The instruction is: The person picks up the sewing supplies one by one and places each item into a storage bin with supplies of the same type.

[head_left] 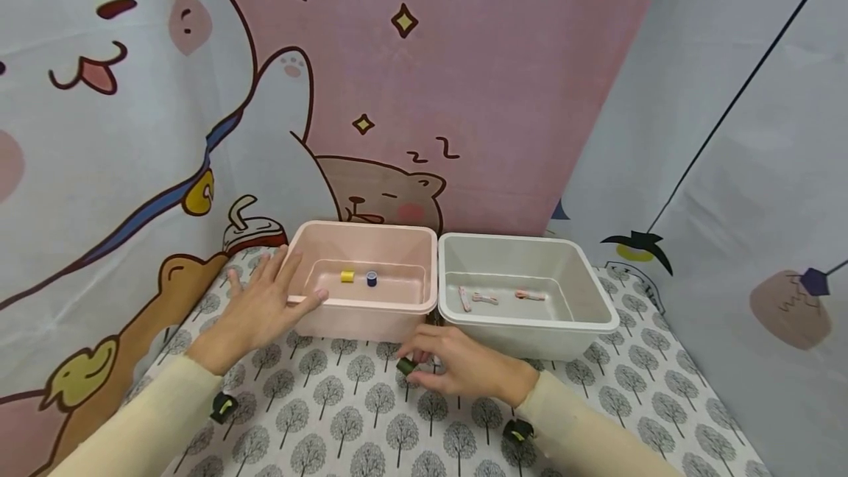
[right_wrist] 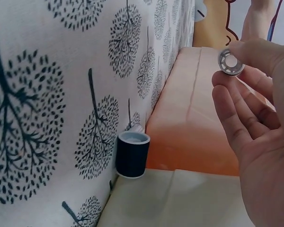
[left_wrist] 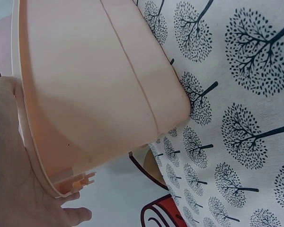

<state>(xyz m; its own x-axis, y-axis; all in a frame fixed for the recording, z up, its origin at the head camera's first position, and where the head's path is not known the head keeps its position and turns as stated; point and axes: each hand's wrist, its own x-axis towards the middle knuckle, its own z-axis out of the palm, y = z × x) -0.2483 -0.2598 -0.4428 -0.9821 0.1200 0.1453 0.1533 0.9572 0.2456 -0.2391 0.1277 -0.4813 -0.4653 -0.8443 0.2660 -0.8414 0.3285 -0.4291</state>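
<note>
My right hand (head_left: 457,363) pinches a small dark green spool of thread (head_left: 406,366) between thumb and fingers, just above the cloth in front of the two bins. In the right wrist view the spool (right_wrist: 231,62) shows its round, hollow end. A dark thread spool (right_wrist: 132,155) stands upright on the cloth near that hand. My left hand (head_left: 255,308) rests on the front left corner of the pink bin (head_left: 371,306), fingers extended, thumb along the rim. Inside this bin are a yellow spool (head_left: 347,277) and a blue spool (head_left: 372,279), set apart.
A white bin (head_left: 530,326) stands right of the pink one, nearly touching it. Three small pinkish folded bundles, one of them a bundle (head_left: 530,295) nearer the middle, lie inside. Tree-patterned cloth (head_left: 361,418) covers the table. A cartoon-printed curtain (head_left: 503,94) hangs behind.
</note>
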